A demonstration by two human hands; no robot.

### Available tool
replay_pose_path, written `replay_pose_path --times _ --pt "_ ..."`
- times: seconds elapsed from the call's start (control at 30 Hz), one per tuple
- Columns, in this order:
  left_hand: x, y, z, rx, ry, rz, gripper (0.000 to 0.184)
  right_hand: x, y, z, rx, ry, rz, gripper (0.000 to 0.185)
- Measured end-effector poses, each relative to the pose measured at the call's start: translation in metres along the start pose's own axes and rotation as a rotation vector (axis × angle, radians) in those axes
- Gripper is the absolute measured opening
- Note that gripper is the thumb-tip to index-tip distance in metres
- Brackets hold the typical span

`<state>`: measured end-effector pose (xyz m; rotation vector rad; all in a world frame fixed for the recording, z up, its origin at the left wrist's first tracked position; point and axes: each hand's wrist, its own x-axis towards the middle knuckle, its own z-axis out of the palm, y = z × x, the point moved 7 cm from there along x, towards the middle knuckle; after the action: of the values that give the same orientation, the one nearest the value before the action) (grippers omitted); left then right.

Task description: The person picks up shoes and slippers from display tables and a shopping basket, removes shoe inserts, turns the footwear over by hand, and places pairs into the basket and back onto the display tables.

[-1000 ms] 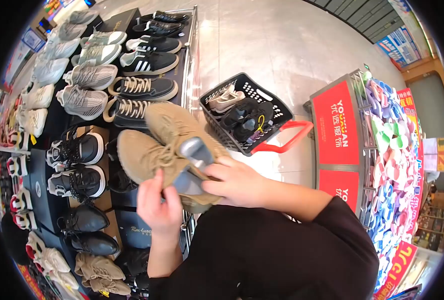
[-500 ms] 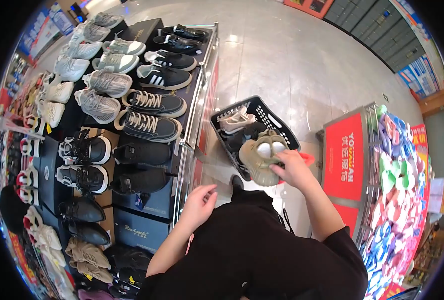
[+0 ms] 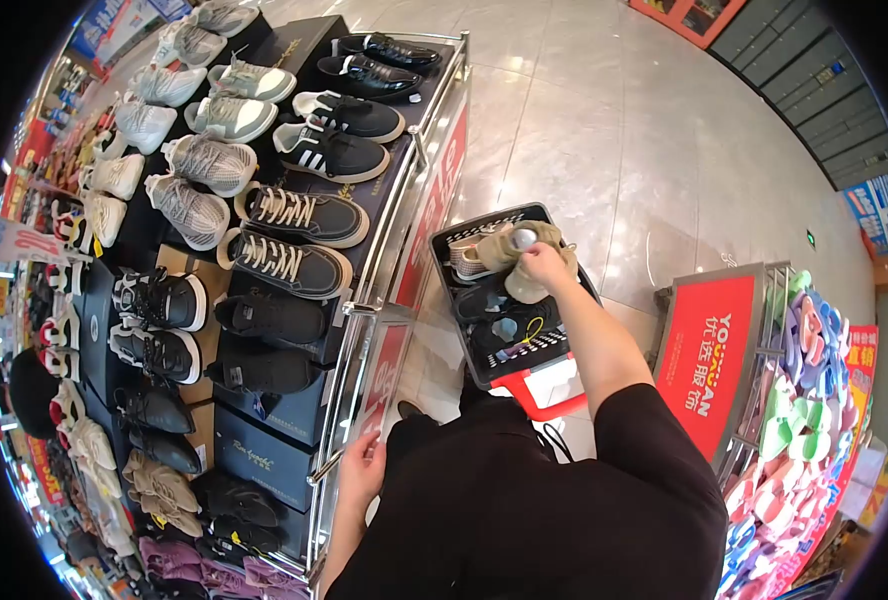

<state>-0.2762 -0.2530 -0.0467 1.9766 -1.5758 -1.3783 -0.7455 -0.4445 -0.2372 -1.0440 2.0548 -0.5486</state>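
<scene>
My right hand (image 3: 547,267) is closed on a pair of khaki sneakers (image 3: 501,247), held at the far end of a black shopping basket (image 3: 443,262). Whitish stuffing shows in one shoe's opening. Under and beside the pair, a pale beige-pink shoe (image 3: 464,262) and black shoes (image 3: 481,301) lie in the basket. A red handle (image 3: 542,408) hangs over its near side. Beside the metal rail of the shoe rack is my left hand (image 3: 363,464), with nothing in it and its fingers loosely bent and apart.
On the left, a display rack (image 3: 404,165) carries rows of shoes on boxes, including black lace-up sneakers (image 3: 289,262). At right stands a red-panelled stand (image 3: 706,345) with colourful slippers (image 3: 799,425). Grey tiled floor (image 3: 574,130) stretches beyond the basket. Dark lockers (image 3: 804,85) line the far right.
My right hand has carried the khaki sneakers from the basket's near side to its far end, uncovering black shoes and the red handle. My left hand has dropped lower, towards the rack's rail.
</scene>
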Motion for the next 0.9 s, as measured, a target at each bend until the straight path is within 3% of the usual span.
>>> replay_pose_path --times 0.07,0.13,0.23,0.27,0.37,0.43,0.53,0.63,0.77,0.83,0.9 --pt "-0.011 -0.027 0.002 0.078 0.057 -0.049 0.029 0.012 -0.011 0.03 0.051 -0.028 -0.025 0.026" --pt "-0.023 -0.039 0.005 0.103 0.058 -0.118 0.029 0.011 -0.035 0.043 -0.178 0.057 -0.077 0.027" --pt "-0.034 -0.057 0.009 0.107 0.071 -0.214 0.029 0.024 -0.051 0.053 -0.069 0.031 -0.122 0.029" --pt "-0.037 -0.076 0.014 0.055 0.096 -0.224 0.029 0.026 -0.051 0.053 -0.017 -0.026 -0.033 0.037" --pt "-0.042 -0.073 0.022 0.014 0.091 -0.246 0.029 0.016 -0.059 0.051 -0.187 0.067 -0.129 0.048" --pt "-0.038 -0.07 0.023 -0.011 0.108 -0.237 0.028 0.02 -0.041 0.058 -0.048 0.008 -0.012 0.056" --pt "-0.023 -0.047 0.022 0.037 0.092 -0.203 0.028 0.003 -0.042 0.049 -0.096 0.001 -0.229 0.048" --pt "0.0 -0.019 0.021 0.073 0.073 -0.089 0.028 -0.051 -0.04 0.025 -0.093 -0.167 -0.343 0.037" --pt "0.028 0.015 0.031 0.043 -0.001 0.051 0.028 -0.164 -0.045 -0.025 -0.223 -0.571 -0.44 0.03" --pt "0.043 0.035 0.035 0.046 -0.042 0.089 0.029 -0.22 -0.038 -0.053 -0.222 -0.537 -0.531 0.033" --pt "0.055 0.052 0.046 0.035 -0.15 0.162 0.028 -0.263 -0.024 -0.068 -0.408 -0.69 -0.218 0.038"
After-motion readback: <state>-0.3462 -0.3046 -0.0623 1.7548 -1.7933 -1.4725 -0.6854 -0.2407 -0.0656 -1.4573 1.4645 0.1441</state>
